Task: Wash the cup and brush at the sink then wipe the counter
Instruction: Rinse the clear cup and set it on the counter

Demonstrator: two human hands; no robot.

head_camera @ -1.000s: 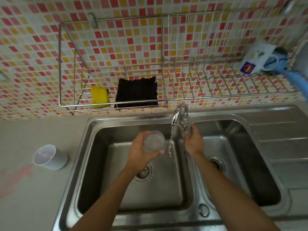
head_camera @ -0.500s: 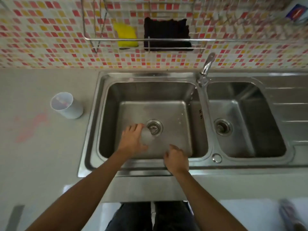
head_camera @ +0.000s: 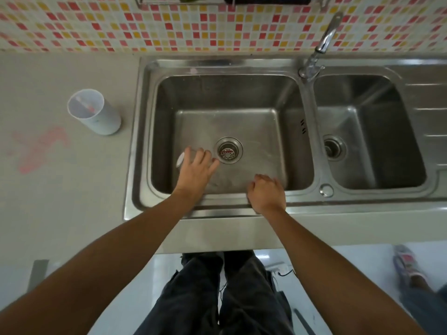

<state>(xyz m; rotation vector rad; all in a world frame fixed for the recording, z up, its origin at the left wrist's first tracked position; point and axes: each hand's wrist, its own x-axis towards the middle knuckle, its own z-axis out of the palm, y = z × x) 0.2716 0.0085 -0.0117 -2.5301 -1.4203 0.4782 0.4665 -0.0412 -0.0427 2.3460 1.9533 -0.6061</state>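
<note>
The left hand (head_camera: pixel 196 169) is low in the left basin of the sink (head_camera: pixel 227 131), just beside the drain (head_camera: pixel 228 150). Its fingers (head_camera: pixel 199 154) are curled over a small clear cup (head_camera: pixel 182 158), tipped on its side with the pale rim or base showing at the hand's left edge; most of the cup is hidden under the palm. It looks see-through and smooth, glass or hard plastic, I cannot tell which. Wet, it will likely be slippery and light, and breakable if it is glass, so the safest hold is round the barrel with thumb opposite the fingers, not by the rim.

The right hand (head_camera: pixel 266 193) rests at the sink's near edge, loosely curled and holding nothing that shows.

On the desk (head_camera: pixel 60 189) to the left, well apart from the sink, a white tumbler (head_camera: pixel 94 112) stands upright with the brush (head_camera: pixel 84 105) inside, a thin handle with a red tip. A pink smear (head_camera: pixel 38 151) marks the desk nearby. No water shows at the tap (head_camera: pixel 321 44).
</note>
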